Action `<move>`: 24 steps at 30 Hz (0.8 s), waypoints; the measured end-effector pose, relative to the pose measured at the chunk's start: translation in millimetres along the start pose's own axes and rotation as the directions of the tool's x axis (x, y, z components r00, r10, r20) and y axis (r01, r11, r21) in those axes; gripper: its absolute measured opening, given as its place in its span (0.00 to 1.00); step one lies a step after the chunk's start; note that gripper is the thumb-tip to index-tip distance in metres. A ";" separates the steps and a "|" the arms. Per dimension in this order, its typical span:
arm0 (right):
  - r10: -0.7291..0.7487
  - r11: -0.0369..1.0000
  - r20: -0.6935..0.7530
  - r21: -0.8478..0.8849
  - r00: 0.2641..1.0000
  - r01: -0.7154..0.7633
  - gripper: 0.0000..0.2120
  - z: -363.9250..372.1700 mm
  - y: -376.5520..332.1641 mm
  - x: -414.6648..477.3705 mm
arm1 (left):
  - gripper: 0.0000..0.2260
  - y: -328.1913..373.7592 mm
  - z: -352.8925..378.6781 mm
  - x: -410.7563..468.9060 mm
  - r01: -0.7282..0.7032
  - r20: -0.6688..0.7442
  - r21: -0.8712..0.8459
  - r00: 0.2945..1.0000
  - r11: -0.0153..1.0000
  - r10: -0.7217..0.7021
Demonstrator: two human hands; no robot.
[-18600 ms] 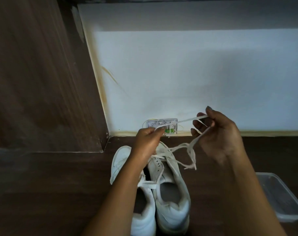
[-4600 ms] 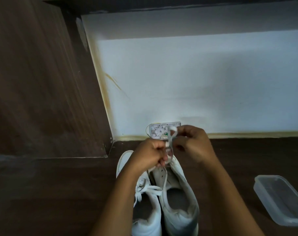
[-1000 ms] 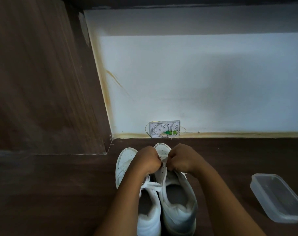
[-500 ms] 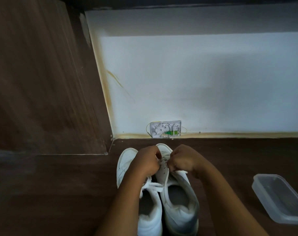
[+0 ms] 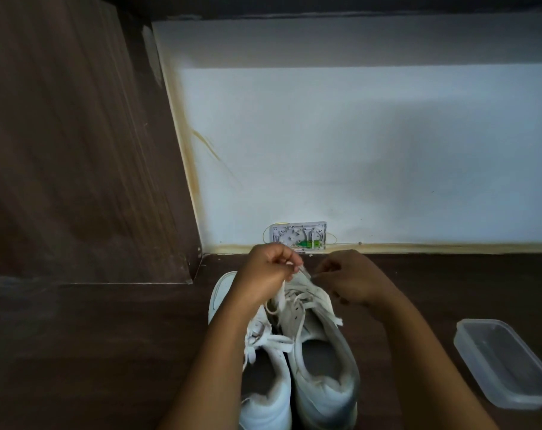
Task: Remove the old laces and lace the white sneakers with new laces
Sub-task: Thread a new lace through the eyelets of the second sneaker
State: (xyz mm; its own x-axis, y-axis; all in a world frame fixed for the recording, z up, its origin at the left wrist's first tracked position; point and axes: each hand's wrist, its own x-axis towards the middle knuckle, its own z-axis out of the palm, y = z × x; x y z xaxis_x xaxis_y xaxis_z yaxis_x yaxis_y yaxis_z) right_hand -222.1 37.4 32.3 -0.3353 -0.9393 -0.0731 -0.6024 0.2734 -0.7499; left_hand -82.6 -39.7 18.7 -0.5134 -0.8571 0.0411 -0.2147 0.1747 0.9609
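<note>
Two white sneakers stand side by side on the dark wooden floor, toes toward the wall. The right sneaker (image 5: 321, 361) has a loose white lace (image 5: 297, 301) running through its lower eyelets. My left hand (image 5: 268, 274) pinches one end of this lace above the toe. My right hand (image 5: 350, 279) is curled over the toe on the other side and pinches the other strand, whose frayed end hangs at the shoe's right side. The left sneaker (image 5: 263, 380) is partly hidden under my left forearm and still has a tied lace across it.
A clear plastic container (image 5: 508, 361) lies on the floor to the right. A white wall with a small open socket box (image 5: 297, 235) is just beyond the shoes. A dark wooden panel (image 5: 77, 150) rises on the left.
Both hands have lifted a little from the toe and moved slightly apart, drawing the lace ends up out of the right sneaker. The sneakers and container stay where they were.
</note>
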 end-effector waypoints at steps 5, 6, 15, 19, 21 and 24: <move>-0.143 0.974 0.143 0.196 0.979 0.114 0.04 19.9 -12.7 -5.0 | 0.15 16.1 0.7 -8.7 -0.083 0.036 -0.240 0.995 0.967 0.094; -0.140 0.967 0.110 0.230 0.984 0.112 0.06 22.3 -12.3 -3.4 | 0.15 16.9 0.5 -9.6 -0.085 0.029 -0.267 0.995 0.960 0.096; -0.136 0.911 -0.144 0.371 0.980 0.181 0.13 1.0 -18.4 -2.5 | 0.14 18.6 -8.7 -7.6 -0.133 -0.137 -0.444 0.987 0.886 0.079; 0.062 0.677 -0.378 0.696 0.924 0.239 0.14 -9.0 -23.0 -2.0 | 0.11 -4.3 -7.9 -1.6 0.013 0.018 0.226 1.000 0.974 -0.018; 0.049 0.931 -0.445 0.344 0.894 0.120 0.16 -14.0 -12.9 -0.9 | 0.12 -17.6 -1.6 -1.0 0.015 0.127 0.588 0.986 0.809 -0.111; 0.096 0.972 -0.268 -0.183 0.959 -0.149 0.14 -12.6 2.2 4.7 | 0.15 -24.9 4.3 -1.0 0.018 0.136 0.687 0.979 0.727 -0.153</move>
State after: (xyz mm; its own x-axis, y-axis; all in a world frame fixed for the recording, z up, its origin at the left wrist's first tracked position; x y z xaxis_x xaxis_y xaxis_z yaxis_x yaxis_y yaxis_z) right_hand -234.2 36.3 38.6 -0.5735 -0.8185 0.0343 -0.6684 0.4432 -0.5973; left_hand -80.4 -41.1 -6.4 -0.5830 -0.7995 -0.1444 -0.7359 0.4444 0.5108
